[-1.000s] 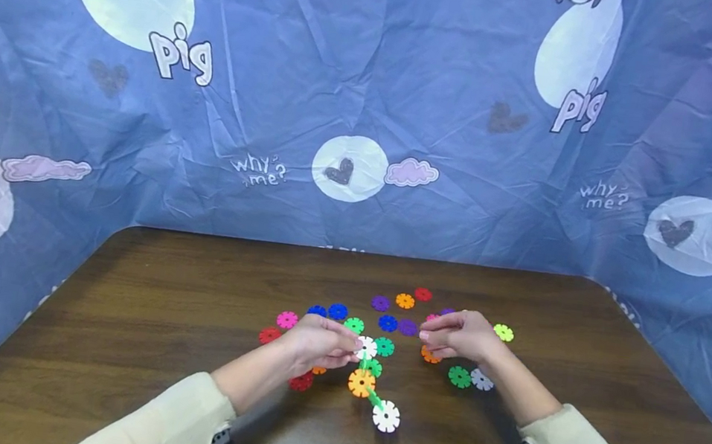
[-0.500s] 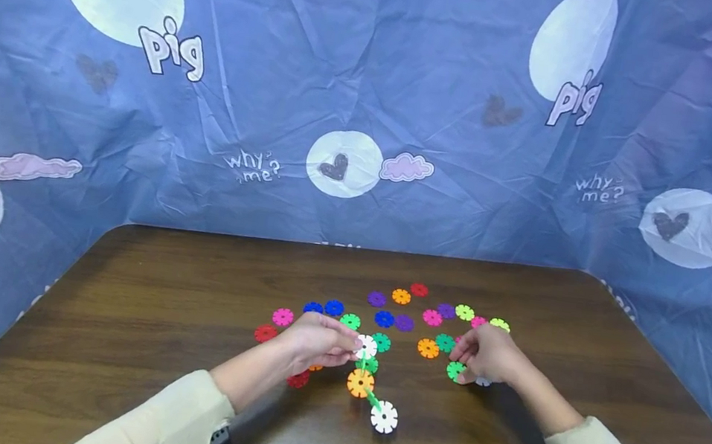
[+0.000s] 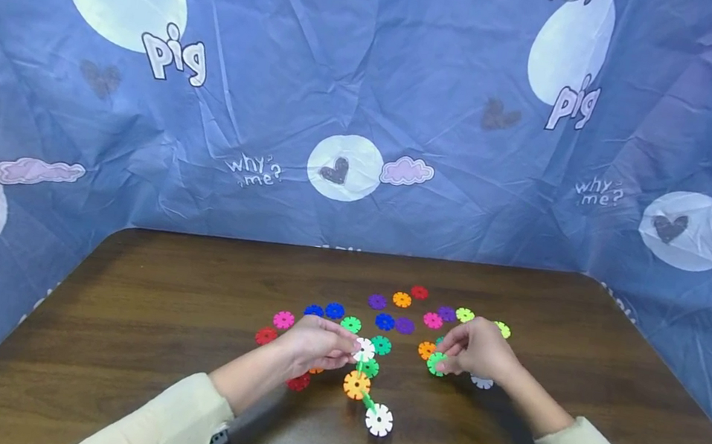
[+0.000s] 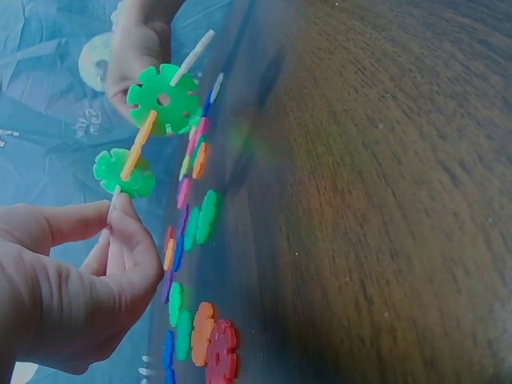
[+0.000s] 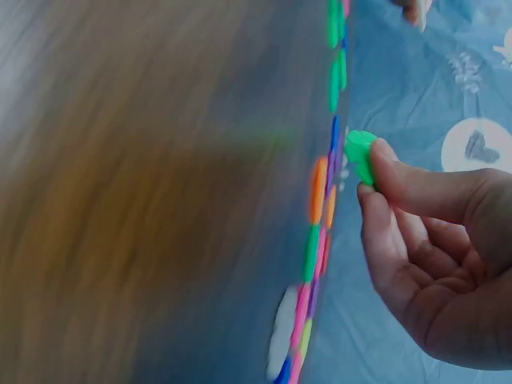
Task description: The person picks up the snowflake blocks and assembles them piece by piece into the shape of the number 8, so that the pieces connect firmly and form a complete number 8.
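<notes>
Toy chain [image 3: 357,385] hangs in the air over the brown table [image 3: 131,342], held up by the person's left hand [image 3: 316,344]. It is made of round, flat discs with little slots, stuck together at their edges: a top white disc [image 3: 363,350], an upper green disc [image 4: 110,170], a middle orange disc [image 4: 138,145], a lower green disc [image 4: 172,112] and a bottom white disc [image 3: 379,420]. The left hand's thumb and finger are pressed together on the top white disc.

Off to the right, the right hand [image 3: 479,349] pinches a loose green disc [image 3: 436,364] between its thumb and finger. That disc is up off the table and apart from the chain. An orange disc [image 3: 426,350] shows just behind it in the head view, and a pale disc [image 3: 481,382] lies near the right wrist.

More discs lie flat on the table. A pink disc [image 3: 284,320] and a red disc [image 3: 266,335] are left of the left hand. A yellow disc [image 3: 464,315] sits farther back, just beside a purple disc [image 3: 447,313]. Behind the table hangs a blue cloth [image 3: 298,94] with hearts and words on it.
</notes>
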`<state>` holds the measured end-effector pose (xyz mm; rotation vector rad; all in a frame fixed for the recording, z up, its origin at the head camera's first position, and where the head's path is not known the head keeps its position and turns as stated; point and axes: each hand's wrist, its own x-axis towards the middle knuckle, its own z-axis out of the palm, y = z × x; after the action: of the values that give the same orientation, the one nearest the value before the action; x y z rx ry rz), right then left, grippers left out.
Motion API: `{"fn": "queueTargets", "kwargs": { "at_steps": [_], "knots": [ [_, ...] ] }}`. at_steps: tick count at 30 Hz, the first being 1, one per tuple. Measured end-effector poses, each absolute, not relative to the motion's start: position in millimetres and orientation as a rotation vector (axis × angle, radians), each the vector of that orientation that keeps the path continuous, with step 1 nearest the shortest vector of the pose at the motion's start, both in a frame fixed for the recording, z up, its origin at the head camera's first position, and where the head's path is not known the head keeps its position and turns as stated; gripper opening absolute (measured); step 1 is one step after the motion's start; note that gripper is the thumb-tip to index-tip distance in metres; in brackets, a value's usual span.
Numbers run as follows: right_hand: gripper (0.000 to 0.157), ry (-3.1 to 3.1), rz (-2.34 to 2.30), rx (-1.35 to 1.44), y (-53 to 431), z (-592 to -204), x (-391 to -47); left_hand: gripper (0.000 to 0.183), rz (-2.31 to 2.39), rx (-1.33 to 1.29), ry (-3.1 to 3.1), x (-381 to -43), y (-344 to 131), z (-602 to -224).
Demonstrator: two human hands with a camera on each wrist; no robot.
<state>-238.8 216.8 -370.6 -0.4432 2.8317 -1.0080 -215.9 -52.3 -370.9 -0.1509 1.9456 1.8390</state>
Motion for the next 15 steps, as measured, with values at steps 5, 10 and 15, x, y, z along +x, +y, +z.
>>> {"fn": "queueTargets", "kwargs": {
  "at_steps": [5,10,15],
  "knots": [
    [0.012,2.769,-1.193,-0.531,199.3,-368.2,-238.9,0.020,1.844,-0.154,1.949,-216.8,-53.7,-370.8],
    [0.012,2.617,-1.381,-0.563,183.0,-366.1,-240.5,0.020,1.811,-0.138,1.976,-216.3,-54.1,-371.1],
    [0.015,2.515,-1.475,-0.628,168.9,-364.9,-241.3,0.020,1.804,-0.123,1.996,-215.5,-53.9,-370.8]
  ]
}}
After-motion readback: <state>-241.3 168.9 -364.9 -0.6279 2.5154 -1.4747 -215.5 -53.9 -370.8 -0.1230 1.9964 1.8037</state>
